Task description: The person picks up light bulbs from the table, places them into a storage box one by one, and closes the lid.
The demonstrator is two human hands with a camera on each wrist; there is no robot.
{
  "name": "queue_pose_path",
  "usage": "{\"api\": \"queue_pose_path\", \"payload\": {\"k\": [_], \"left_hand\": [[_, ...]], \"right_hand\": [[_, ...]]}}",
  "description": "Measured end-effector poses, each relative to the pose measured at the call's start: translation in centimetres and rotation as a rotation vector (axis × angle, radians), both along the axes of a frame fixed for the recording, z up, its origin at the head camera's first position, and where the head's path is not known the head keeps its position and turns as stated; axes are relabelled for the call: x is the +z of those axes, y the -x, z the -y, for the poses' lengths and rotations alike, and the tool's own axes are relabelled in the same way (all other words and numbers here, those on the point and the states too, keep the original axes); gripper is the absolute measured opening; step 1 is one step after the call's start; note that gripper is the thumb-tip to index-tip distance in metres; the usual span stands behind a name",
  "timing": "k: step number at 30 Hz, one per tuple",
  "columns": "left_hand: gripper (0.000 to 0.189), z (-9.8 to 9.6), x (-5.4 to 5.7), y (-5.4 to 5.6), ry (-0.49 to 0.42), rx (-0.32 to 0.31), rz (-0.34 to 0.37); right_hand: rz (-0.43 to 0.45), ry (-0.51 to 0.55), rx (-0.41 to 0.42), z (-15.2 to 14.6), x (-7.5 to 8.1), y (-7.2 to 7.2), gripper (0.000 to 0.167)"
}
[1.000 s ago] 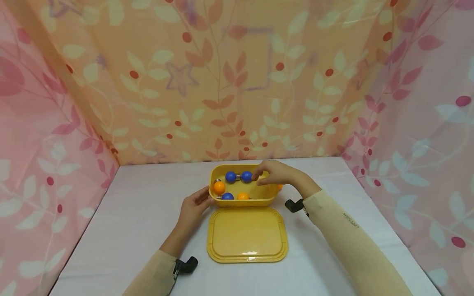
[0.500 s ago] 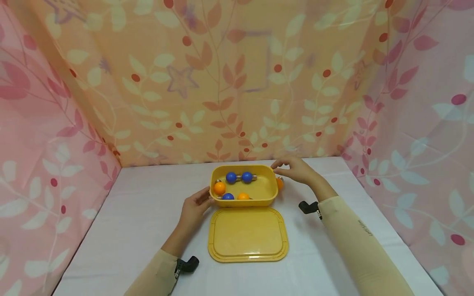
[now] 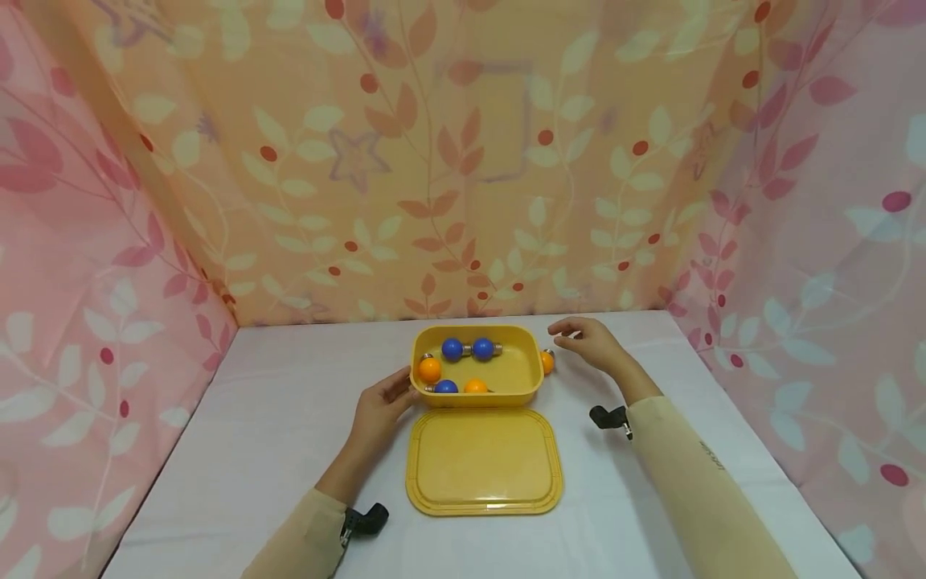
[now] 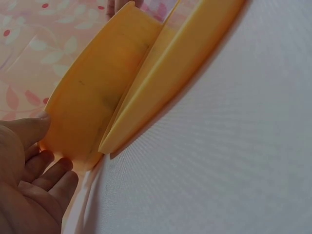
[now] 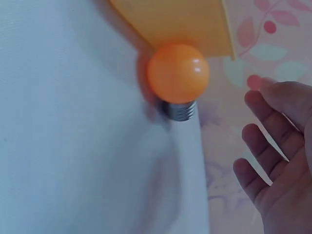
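A yellow plastic box (image 3: 515,371) stands on the table, uncovered. Two blue light bulbs (image 3: 452,349) lie end to end along its far side. Nearer the front are an orange bulb (image 3: 430,370), another blue bulb (image 3: 446,387) and a second orange bulb (image 3: 475,387). At the box's left end, my left hand (image 3: 378,408) touches the wall, its thumb by the rim and its fingers loosely bent. My right hand (image 3: 590,344) hovers beyond the right end, holding nothing, fingers spread. Below it, one orange bulb (image 5: 178,73) lies outside against the box, metal base pointing away.
The yellow lid (image 3: 485,460) lies flat on the white tablecloth (image 3: 289,418), right in front of the box. Patterned fabric (image 3: 463,161) hangs behind the table and along both sides.
My right hand has risen out from over the box and moved right, past its right end. The left hand and the bulbs keep their places.
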State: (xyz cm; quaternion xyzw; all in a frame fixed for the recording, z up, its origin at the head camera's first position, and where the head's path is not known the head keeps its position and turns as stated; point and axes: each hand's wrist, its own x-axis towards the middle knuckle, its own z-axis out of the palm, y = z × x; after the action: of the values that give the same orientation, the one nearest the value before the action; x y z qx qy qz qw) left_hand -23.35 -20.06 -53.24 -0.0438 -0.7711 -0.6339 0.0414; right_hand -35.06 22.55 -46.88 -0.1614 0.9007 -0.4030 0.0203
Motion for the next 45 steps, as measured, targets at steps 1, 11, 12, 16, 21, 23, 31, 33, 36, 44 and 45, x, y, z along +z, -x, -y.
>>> {"api": "queue_pose_path", "payload": {"k": [1,11,12,16,21,23,31,33,36,44,45], "left_hand": [[0.054,0.0,-0.1,0.0,-0.002,-0.001,0.004],[0.054,0.2,0.0,0.2,-0.011,-0.009,-0.024],[0.054,0.2,0.0,0.3,-0.011,-0.008,-0.019],[0.054,0.1,-0.2,0.3,-0.024,-0.014,-0.011],[0.055,-0.2,-0.3,0.1,-0.034,-0.018,-0.017],[0.055,-0.3,-0.4,0.1,-0.036,-0.019,-0.016],[0.054,-0.3,-0.2,-0.3,-0.039,-0.012,-0.004],[0.054,-0.3,-0.2,-0.4,-0.041,-0.014,0.004],[0.055,-0.3,-0.2,-0.5,-0.045,-0.014,0.011],[0.057,-0.1,-0.3,-0.1,-0.038,-0.031,-0.031],[0.057,0.0,-0.3,0.0,-0.04,-0.029,-0.031]], "right_hand": [[0.029,0.023,-0.008,-0.2,-0.5,0.0,0.028],[0.136,0.055,0.037,-0.7,-3.2,0.6,0.033],[0.145,0.043,0.044,-0.8,-3.4,0.6,0.033],[0.194,0.014,0.058,-1.0,-3.9,0.7,0.037],[0.192,0.002,0.095,-1.3,-4.4,0.5,0.038],[0.189,-0.018,0.108,-1.4,-4.4,0.3,0.037],[0.157,-0.111,0.16,-2.1,-4.4,-0.5,0.031],[0.151,-0.128,0.154,-2.5,-4.3,-0.7,0.03],[0.139,-0.143,0.133,-3.2,-4.3,-1.1,0.03],[0.093,-0.139,0.049,-4.6,-3.0,-1.8,0.029],[0.085,-0.141,0.041,-4.7,-2.6,-1.8,0.029]]}}
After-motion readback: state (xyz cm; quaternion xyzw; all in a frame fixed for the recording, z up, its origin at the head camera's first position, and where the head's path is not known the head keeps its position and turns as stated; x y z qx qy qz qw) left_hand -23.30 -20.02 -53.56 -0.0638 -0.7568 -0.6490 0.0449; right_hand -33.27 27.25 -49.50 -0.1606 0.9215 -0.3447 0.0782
